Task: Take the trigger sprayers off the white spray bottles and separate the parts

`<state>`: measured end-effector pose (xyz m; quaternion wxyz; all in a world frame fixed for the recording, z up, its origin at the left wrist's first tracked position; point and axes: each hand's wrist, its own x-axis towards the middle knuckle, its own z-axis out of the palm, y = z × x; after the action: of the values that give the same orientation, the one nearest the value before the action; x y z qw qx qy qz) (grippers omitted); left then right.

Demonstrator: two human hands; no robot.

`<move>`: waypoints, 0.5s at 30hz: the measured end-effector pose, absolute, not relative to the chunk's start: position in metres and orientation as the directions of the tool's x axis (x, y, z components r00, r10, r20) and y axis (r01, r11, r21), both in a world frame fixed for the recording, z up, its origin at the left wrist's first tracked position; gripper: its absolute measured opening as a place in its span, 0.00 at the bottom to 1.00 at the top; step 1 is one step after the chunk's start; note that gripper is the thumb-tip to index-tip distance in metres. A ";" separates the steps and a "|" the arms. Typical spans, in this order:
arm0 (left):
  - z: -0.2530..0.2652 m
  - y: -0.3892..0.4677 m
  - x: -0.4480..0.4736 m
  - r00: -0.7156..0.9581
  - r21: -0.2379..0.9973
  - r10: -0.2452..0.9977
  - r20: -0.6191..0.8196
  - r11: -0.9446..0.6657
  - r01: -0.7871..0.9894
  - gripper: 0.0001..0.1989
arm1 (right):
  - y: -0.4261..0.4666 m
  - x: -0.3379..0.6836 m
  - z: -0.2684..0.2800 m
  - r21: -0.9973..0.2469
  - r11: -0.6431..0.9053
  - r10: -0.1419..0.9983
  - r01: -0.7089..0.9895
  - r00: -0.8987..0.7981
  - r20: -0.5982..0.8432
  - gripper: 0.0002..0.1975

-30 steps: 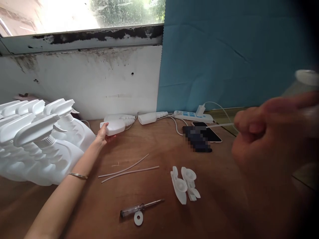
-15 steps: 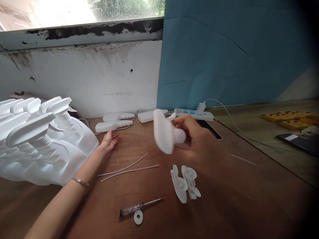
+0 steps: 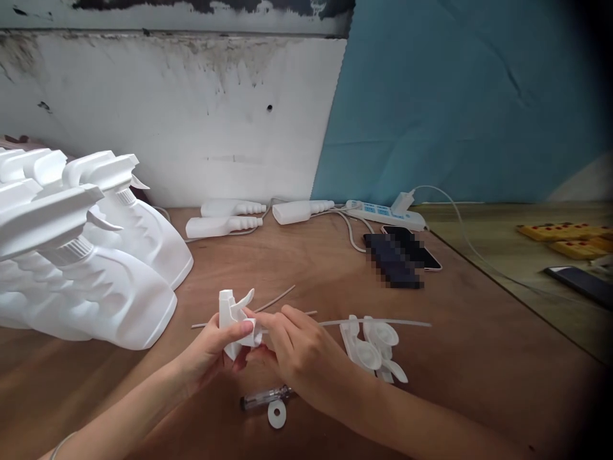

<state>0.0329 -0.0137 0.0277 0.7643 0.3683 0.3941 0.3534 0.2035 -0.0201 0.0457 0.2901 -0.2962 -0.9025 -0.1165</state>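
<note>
a trigger sprayer head [image 3: 232, 342] and its dip tube [image 3: 412, 323], shown in the person's two hands above the near middle of the table [image 3: 230, 268]. the left hand [image 3: 213, 342] grips the white head from the left, its fingers clamped on the body and the thumb laid across toward the collar; the trigger points up and to the right, and the collar faces right. the right hand [image 3: 304, 348] stands at the collar, its fingers drawn together on the tube, which runs out to the right beyond the hand; whether the end of the tube is seated in the collar cannot be told, the fingers covering much of it. the free length of the tube passes across the view of two spare sprayer heads [image 3: 361, 350] lying side by side. behind the hands lie two thin tubes [image 3: 278, 298], partly covered; in front, a screwdriver [image 3: 262, 398] with a clear handle, its shaft hidden by the right hand, and a white ring [image 3: 276, 423] just beside it. at left, a cluster of white spray bottles [image 3: 124, 303] lies tilted. along the wall [image 3: 191, 115] are three white ribbed-neck pieces [image 3: 218, 227] and a power strip [image 3: 414, 221]; near the strip, a phone [image 3: 421, 249].
</note>
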 end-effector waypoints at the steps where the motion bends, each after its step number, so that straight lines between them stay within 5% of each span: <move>1: 0.024 -0.014 0.030 0.440 0.849 0.831 -0.341 0.473 -0.236 0.14 | -0.019 0.203 0.042 0.013 0.797 0.481 0.604 -0.649 0.590 0.06; 8: 0.008 -0.024 0.016 0.435 0.899 0.836 -0.334 0.422 -0.121 0.19 | -0.023 0.201 0.029 -0.118 0.808 0.556 0.577 -0.681 0.477 0.11; 15: 0.020 -0.047 -0.004 0.333 0.983 0.932 -0.142 0.092 0.160 0.05 | -0.032 0.195 0.052 -0.155 0.893 0.444 0.423 -0.771 0.457 0.16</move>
<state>-0.0039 -0.0473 0.0201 0.5718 0.5829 0.4683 0.3376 0.1950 -0.0321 0.0519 0.2480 -0.2302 -0.9408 0.0214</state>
